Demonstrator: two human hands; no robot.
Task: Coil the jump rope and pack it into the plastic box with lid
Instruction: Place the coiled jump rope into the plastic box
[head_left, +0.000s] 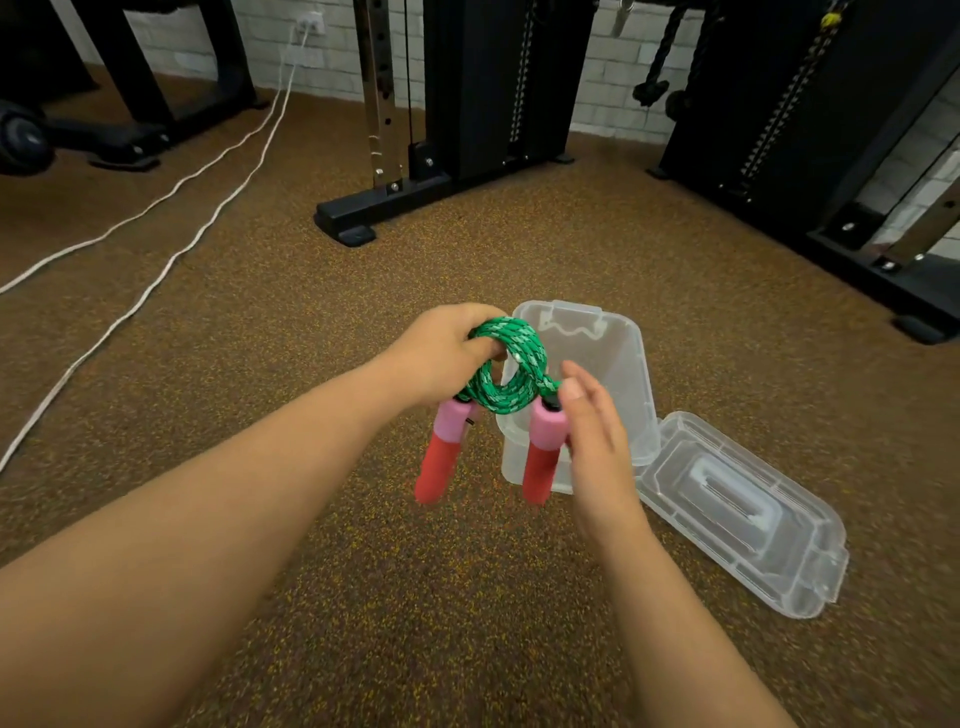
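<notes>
**A:** Start at your left fingers (485, 349). They are hooked through the top of the coiled green braided jump rope (506, 371), curled closed around its strands, so your left hand (447, 353) alone carries the bundle at the centre of the frame.

**B:** And my right?

**A:** Your right hand (597, 441) is spread flat, fingers straight and holding nothing, just beside the right-hand foam handle, pink above and red below (543, 452). Whether your palm touches it, I cannot tell. The matching left-hand foam handle (441, 449) hangs free and looks blurred, so I judge that it is swinging.

**B:** What can go wrong?

**A:** The coil is pinched at one point only. If your left fingers loosen, the loops may spring apart and you coil again. The dangling handles are the other risk: they hang lower than the rope, so one can catch the rim of the clear plastic box (631, 374) directly behind the bundle, right of centre, and tip it or leave a handle sticking out.

**B:** And the lid?

**A:** The clear plastic lid (737, 509) lies upside down on the speckled brown rubber floor (260, 291), lower right, touching the box. Anything poking above the rim probably stops it closing, so steady both handles first.
</notes>
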